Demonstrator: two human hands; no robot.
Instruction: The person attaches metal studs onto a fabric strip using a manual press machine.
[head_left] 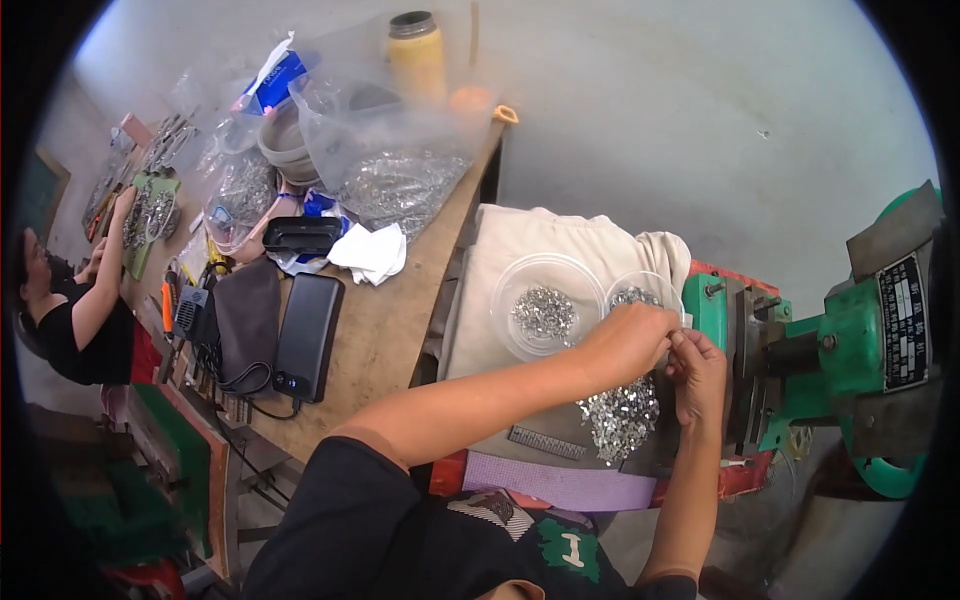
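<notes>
My left hand (pixel 643 335) and my right hand (pixel 697 372) meet beside the green machine, fingers pinched together. What they hold, if anything, is too small to make out. Under my left hand is a round clear tub (pixel 676 290) with small shiny metal pieces (pixel 632 296), partly hidden by the hand. Left of it stands a larger clear plastic tub (pixel 506 290) holding more small metal pieces (pixel 543 314). Just below my hands, a loose heap of silvery metal pieces (pixel 620 425) lies on the work surface, partly covered by my left forearm.
A green press-like machine (pixel 850 345) stands at the right. Beige cloth (pixel 480 300) lies under the tubs; a ruler-like metal strip (pixel 546 442) is near me. The wooden table (pixel 375 345) carries a black power bank (pixel 308 335) and plastic bags (pixel 400 190). A co-worker (pixel 85 300) sits far left.
</notes>
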